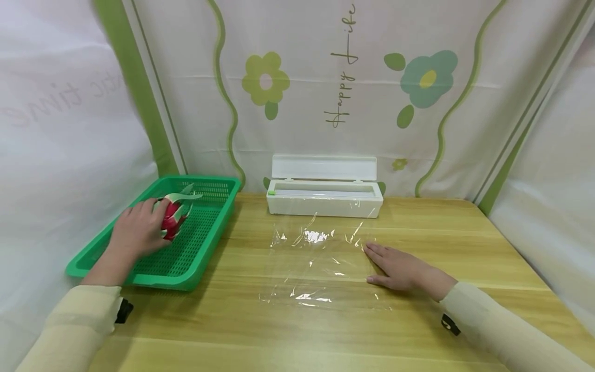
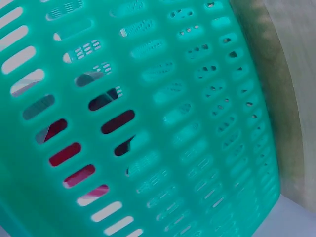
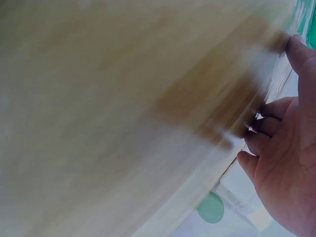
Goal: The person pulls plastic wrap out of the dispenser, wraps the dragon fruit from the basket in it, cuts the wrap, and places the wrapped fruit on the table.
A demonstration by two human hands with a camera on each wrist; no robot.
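My left hand (image 1: 139, 227) grips a red dragon fruit (image 1: 173, 219) with pale green scales, inside or just above the green plastic basket (image 1: 223, 227). In the left wrist view the basket's slotted wall (image 2: 163, 123) fills most of the picture, and red shows through some slots. A sheet of clear plastic wrap (image 1: 321, 268) lies on the table, running forward to a white wrap dispenser box (image 1: 325, 207) whose lid (image 1: 324, 168) stands up. At the sheet's right edge my right hand (image 1: 400, 268) rests with extended fingers; in the right wrist view those fingertips (image 3: 254, 123) meet the tabletop.
The wooden table (image 1: 441, 232) reaches back to a printed fabric wall (image 1: 307, 103), with white fabric panels at both sides. The dispenser box stands by the table's far edge. The basket takes up the table's left side.
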